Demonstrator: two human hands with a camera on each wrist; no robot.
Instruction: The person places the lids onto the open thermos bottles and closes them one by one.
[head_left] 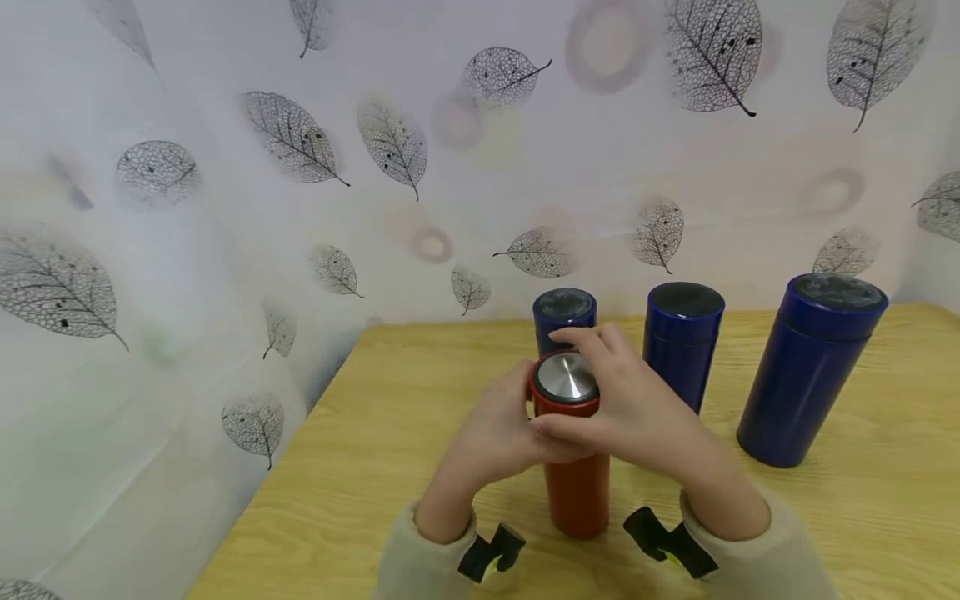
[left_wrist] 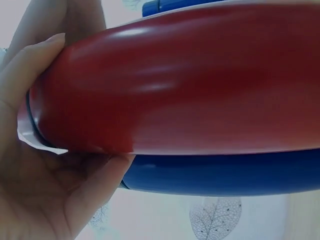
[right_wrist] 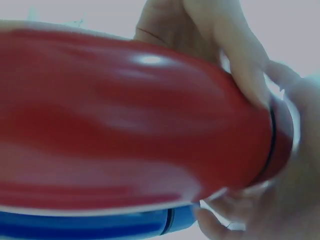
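Note:
A red thermos [head_left: 577, 500] with a brushed silver top on its lid [head_left: 566, 377] stands upright on the table in the head view. My left hand [head_left: 495, 433] grips its upper body, thumb and fingers curled round it just below the lid. Curved round the lid from the right is my right hand [head_left: 637, 400], thumb in front and fingers behind. Both wrist views show the red body up close, a dark ring marking where the lid meets it. In the right wrist view my right hand [right_wrist: 300, 195] is blurred.
Behind the hands stands a blue thermos [head_left: 564, 308], partly hidden by them. A second blue thermos [head_left: 682, 350] is to its right, and a larger-looking one [head_left: 810, 375] farther right. The wooden table [head_left: 360, 467] meets a leaf-patterned backdrop [head_left: 420, 275].

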